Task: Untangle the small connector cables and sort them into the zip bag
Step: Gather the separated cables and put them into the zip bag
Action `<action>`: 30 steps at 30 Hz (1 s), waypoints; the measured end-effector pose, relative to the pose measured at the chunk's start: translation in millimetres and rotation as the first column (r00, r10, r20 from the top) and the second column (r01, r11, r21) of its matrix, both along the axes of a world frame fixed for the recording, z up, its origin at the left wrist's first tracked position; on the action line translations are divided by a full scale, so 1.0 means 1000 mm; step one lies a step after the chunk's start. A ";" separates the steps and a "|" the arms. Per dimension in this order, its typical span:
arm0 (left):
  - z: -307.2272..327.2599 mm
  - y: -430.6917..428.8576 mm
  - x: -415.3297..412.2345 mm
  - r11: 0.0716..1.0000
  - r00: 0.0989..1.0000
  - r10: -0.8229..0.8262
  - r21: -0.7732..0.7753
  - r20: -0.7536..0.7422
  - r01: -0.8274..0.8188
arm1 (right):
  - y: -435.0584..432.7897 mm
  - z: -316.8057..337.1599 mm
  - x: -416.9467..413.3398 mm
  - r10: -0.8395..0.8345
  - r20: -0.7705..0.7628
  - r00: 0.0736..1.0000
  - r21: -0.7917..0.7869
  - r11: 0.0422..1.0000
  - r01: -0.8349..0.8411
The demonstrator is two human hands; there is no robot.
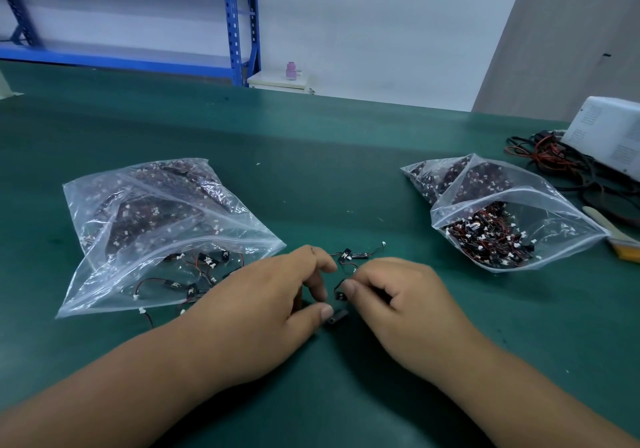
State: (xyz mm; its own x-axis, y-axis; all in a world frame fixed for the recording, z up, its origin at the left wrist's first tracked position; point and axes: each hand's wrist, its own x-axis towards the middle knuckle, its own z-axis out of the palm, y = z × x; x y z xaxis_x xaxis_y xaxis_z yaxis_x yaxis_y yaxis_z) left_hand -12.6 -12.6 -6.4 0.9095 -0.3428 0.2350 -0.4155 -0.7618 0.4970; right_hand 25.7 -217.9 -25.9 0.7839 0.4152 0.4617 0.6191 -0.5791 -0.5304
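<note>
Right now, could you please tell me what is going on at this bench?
A person is working at the green table, untangling a small knot of connector cables. The left hand and the right hand each pinch part of it, between two zip bags. The left bag has a few separate cables near its mouth; the right bag holds a dense tangled mass.

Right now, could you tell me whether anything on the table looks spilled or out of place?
Yes: by the left bag, one or two cables lie outside its open mouth on the green mat, as if slipped out. Nothing else looks damaged.
</note>
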 end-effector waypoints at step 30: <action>0.001 0.002 -0.005 0.872 0.985 -0.155 0.459 -0.071 0.170 | -0.018 -0.001 0.022 -0.346 -0.145 0.927 -0.188 0.929 0.318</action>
